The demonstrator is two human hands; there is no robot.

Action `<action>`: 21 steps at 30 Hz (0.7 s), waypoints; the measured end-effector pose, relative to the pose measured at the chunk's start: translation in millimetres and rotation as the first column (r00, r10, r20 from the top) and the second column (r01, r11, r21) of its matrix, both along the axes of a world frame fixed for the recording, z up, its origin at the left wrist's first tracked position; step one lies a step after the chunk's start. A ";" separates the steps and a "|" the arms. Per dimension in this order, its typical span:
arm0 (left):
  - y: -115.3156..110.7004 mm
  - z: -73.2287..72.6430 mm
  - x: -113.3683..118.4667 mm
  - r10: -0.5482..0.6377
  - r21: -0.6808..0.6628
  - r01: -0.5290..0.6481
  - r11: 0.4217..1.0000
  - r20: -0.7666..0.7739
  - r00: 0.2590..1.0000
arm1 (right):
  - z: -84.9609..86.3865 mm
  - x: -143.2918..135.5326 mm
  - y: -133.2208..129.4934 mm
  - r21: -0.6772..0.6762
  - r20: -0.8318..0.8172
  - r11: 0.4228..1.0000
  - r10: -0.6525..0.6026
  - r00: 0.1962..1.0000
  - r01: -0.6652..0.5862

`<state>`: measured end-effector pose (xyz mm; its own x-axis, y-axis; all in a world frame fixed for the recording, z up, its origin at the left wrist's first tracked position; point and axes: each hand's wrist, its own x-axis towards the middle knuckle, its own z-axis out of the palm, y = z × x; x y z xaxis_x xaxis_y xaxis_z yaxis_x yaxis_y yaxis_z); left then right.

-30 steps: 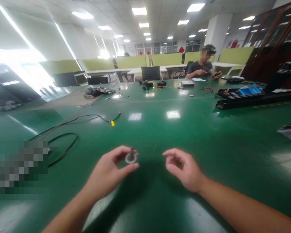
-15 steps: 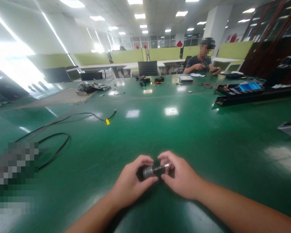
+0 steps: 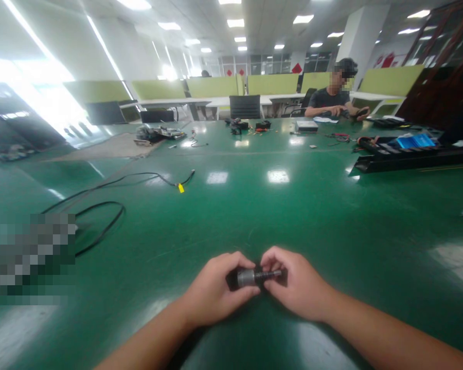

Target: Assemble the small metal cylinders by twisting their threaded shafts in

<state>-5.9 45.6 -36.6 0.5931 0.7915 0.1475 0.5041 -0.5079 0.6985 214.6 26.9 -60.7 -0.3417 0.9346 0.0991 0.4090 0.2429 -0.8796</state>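
Low over the green table (image 3: 231,216), my left hand (image 3: 219,282) is wrapped round the thick end of a cylindrical metal part (image 3: 247,277). It has a grey body and a narrower dark, ribbed shaft with a silvery tip, and lies about level, tip to the right. My right hand (image 3: 299,282) is curled about the shaft, thumb below and fingertips above. Whether those fingers press on the shaft is hard to make out. The fingertips of both hands are close together. My left palm hides the part's far left end.
A black cable (image 3: 108,203) with a yellow tag lies to the left, near a pixelated object (image 3: 31,252). A black channel-shaped rail (image 3: 401,159) is at the right. Across the table sits a person (image 3: 330,100). A light box (image 3: 306,126) and dark parts (image 3: 237,126) lie towards the back.
The whole view has shifted, so table items appear farther right. My right hand has closed in around the shaft, with its fingers more curled. My left hand keeps its hold.
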 end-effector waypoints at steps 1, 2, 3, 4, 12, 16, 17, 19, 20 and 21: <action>0.5 0.1 0.4 0.002 0.004 -0.002 1.000 0.003 1.000 | 0.2 0.2 -0.2 0.005 0.002 1.000 0.002 1.000 -0.002; 1.2 0.1 0.7 0.004 0.005 -0.004 1.000 0.005 1.000 | 0.3 0.3 -0.3 0.010 0.004 1.000 0.004 1.000 -0.004; 1.7 -0.1 1.0 0.004 0.006 -0.004 1.000 0.007 1.000 | 0.4 0.3 -0.4 0.014 0.006 1.000 0.008 1.000 -0.008; 2.2 -0.3 1.2 0.003 0.008 -0.003 1.000 0.006 1.000 | 0.6 0.3 -0.4 0.017 0.008 1.000 0.011 1.000 -0.011; 2.3 -0.5 1.2 -0.011 0.012 0.011 1.000 0.003 1.000 | 2.4 -0.8 -0.7 0.031 0.003 0.999 0.015 1.000 -0.015; 2.2 0.4 0.9 -0.003 0.005 0.003 1.000 -0.008 1.000 | 2.5 -0.6 -1.4 0.014 -0.003 1.000 0.021 1.000 -0.021; 2.2 0.6 0.9 -0.004 0.002 0.004 1.000 -0.010 1.000 | 2.4 -0.6 -1.5 0.010 -0.003 1.000 0.021 1.000 -0.021; 2.3 0.8 1.1 -0.003 -0.003 0.003 1.000 -0.010 1.000 | 2.1 -0.6 -1.6 0.009 0.001 1.000 0.022 1.000 -0.022; 2.3 0.7 1.2 -0.001 -0.004 0.001 1.000 -0.008 1.000 | 2.0 -0.5 -1.6 0.012 0.005 1.000 0.025 1.000 -0.025; 2.3 0.5 1.3 0.001 -0.005 -0.001 1.000 -0.006 1.000 | 2.0 -0.5 -1.5 0.017 0.011 0.999 0.027 1.000 -0.027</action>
